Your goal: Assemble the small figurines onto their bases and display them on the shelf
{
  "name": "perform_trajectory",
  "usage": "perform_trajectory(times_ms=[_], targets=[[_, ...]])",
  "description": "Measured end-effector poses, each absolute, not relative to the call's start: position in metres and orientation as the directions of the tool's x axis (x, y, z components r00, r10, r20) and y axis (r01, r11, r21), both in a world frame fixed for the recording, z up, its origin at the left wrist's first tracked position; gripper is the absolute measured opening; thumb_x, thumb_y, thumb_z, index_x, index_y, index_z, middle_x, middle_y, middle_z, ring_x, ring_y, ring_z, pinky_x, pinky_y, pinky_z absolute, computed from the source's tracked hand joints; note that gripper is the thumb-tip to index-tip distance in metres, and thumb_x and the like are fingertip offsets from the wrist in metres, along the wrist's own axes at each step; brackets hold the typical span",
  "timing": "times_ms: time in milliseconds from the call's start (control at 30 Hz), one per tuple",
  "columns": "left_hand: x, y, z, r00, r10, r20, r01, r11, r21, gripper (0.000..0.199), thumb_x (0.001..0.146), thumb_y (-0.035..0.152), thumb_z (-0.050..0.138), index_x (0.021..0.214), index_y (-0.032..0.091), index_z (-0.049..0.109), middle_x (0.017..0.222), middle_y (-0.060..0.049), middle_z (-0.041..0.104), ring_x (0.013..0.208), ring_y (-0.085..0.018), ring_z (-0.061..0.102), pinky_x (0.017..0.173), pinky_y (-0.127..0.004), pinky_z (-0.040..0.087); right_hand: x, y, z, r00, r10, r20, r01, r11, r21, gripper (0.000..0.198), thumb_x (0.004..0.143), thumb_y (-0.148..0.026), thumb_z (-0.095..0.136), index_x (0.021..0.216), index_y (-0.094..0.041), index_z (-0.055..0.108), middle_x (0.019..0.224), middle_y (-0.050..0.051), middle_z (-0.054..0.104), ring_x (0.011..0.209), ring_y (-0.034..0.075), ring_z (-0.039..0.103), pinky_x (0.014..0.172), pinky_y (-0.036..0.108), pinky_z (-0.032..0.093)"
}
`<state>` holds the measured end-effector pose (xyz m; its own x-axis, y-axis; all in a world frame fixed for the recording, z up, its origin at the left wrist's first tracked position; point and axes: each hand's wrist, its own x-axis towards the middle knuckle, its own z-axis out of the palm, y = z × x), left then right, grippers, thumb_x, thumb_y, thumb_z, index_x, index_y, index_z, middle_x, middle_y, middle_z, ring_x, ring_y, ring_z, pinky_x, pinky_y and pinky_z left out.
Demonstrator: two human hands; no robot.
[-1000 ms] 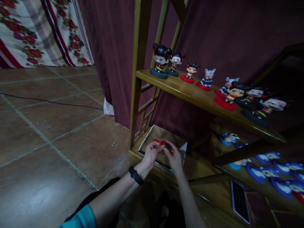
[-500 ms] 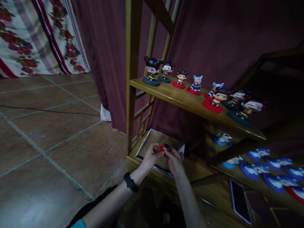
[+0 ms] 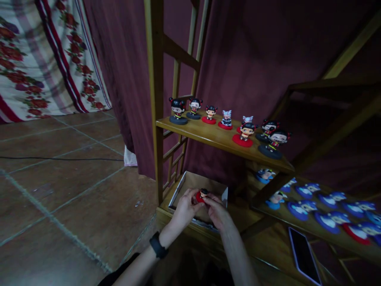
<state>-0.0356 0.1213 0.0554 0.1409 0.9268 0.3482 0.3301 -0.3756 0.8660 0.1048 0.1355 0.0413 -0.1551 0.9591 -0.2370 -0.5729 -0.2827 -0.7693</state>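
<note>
Both hands meet around a small figurine (image 3: 203,194) with black hair and a red base. My left hand (image 3: 188,206), with a black band on the wrist, grips the red base from the left. From the right, the fingers of my right hand (image 3: 216,208) close on the same figurine. Below the hands is an open cardboard box (image 3: 205,182) with white edges, resting on the low wooden shelf. Part of its inside is hidden by the hands.
Above, a wooden shelf (image 3: 205,137) bears several figurines on black and red bases. Lower right, another shelf (image 3: 285,212) carries several blue-based figurines. A phone (image 3: 304,254) lies at the bottom right. A wooden post (image 3: 153,99) rises left of the box.
The view has shifted, so the shelves and figurines appear lower on the left and further left on the right. Both hands still hold the figurine over the box, its base now turned slightly.
</note>
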Motion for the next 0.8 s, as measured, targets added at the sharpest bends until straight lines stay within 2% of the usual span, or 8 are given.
perform_trajectory(times_ms=[133, 200, 367, 533, 700, 800], targets=[[-0.031, 0.108, 0.067, 0.204, 0.886, 0.416, 0.439, -0.463, 0.770, 0.036, 0.078, 0.014, 0.050, 0.114, 0.020, 0.051, 0.112, -0.007, 0.051, 0.104, -0.018, 0.051, 0.091, -0.034, 0.043, 0.104, 0.130, 0.044, -0.190, 0.948, -0.256, -0.616, -0.318, -0.721, 0.026, 0.056, -0.010, 0.074, 0.080, -0.019, 0.068, 0.081, -0.001, 0.072, 0.076, 0.011, 0.064, 0.068, 0.019, 0.048], [-0.027, 0.103, 0.070, 0.220, 0.877, 0.426, 0.504, -0.476, 0.721, 0.038, 0.081, 0.013, 0.046, 0.118, 0.020, 0.047, 0.117, -0.008, 0.049, 0.108, -0.018, 0.050, 0.094, -0.036, 0.041, 0.105, 0.129, 0.045, -0.179, 0.945, -0.273, -0.633, -0.323, -0.704, 0.024, 0.056, -0.008, 0.072, 0.077, -0.019, 0.068, 0.078, -0.003, 0.072, 0.073, 0.010, 0.064, 0.067, 0.018, 0.049], [-0.020, 0.088, 0.084, 0.253, 0.855, 0.453, 0.675, -0.491, 0.550, 0.047, 0.083, 0.012, 0.040, 0.129, 0.020, 0.033, 0.117, -0.011, 0.047, 0.108, -0.019, 0.050, 0.092, -0.037, 0.043, 0.109, 0.124, 0.048, -0.160, 0.946, -0.282, -0.640, -0.318, -0.700, 0.021, 0.058, -0.007, 0.070, 0.073, -0.021, 0.068, 0.075, -0.004, 0.072, 0.071, 0.009, 0.065, 0.066, 0.018, 0.051], [-0.020, 0.069, 0.107, 0.341, 0.818, 0.464, 0.791, -0.516, 0.329, 0.060, 0.081, 0.008, 0.040, 0.137, 0.021, 0.021, 0.119, -0.012, 0.046, 0.108, -0.021, 0.050, 0.091, -0.035, 0.043, 0.114, 0.116, 0.055, -0.217, 0.963, -0.157, -0.649, -0.262, -0.714, 0.020, 0.062, -0.009, 0.066, 0.075, -0.024, 0.067, 0.081, -0.003, 0.072, 0.077, 0.011, 0.065, 0.069, 0.020, 0.052], [-0.020, 0.055, 0.121, 0.427, 0.774, 0.467, 0.847, -0.523, 0.094, 0.057, 0.083, 0.010, 0.040, 0.135, 0.026, 0.026, 0.128, -0.014, 0.039, 0.110, -0.022, 0.049, 0.091, -0.037, 0.041, 0.117, 0.103, 0.063, -0.279, 0.959, -0.046, -0.662, -0.227, -0.714, 0.035, 0.063, -0.013, 0.064, 0.095, -0.028, 0.065, 0.100, -0.003, 0.069, 0.095, 0.014, 0.062, 0.081, 0.022, 0.051], [-0.019, 0.047, 0.127, 0.465, 0.755, 0.462, 0.849, -0.528, 0.008, 0.055, 0.085, 0.013, 0.039, 0.136, 0.029, 0.026, 0.130, -0.014, 0.037, 0.108, -0.022, 0.049, 0.090, -0.037, 0.041, 0.118, 0.098, 0.068, -0.318, 0.948, -0.010, -0.656, -0.228, -0.719, 0.040, 0.063, -0.013, 0.063, 0.099, -0.029, 0.064, 0.105, -0.003, 0.068, 0.100, 0.014, 0.061, 0.083, 0.023, 0.050]])
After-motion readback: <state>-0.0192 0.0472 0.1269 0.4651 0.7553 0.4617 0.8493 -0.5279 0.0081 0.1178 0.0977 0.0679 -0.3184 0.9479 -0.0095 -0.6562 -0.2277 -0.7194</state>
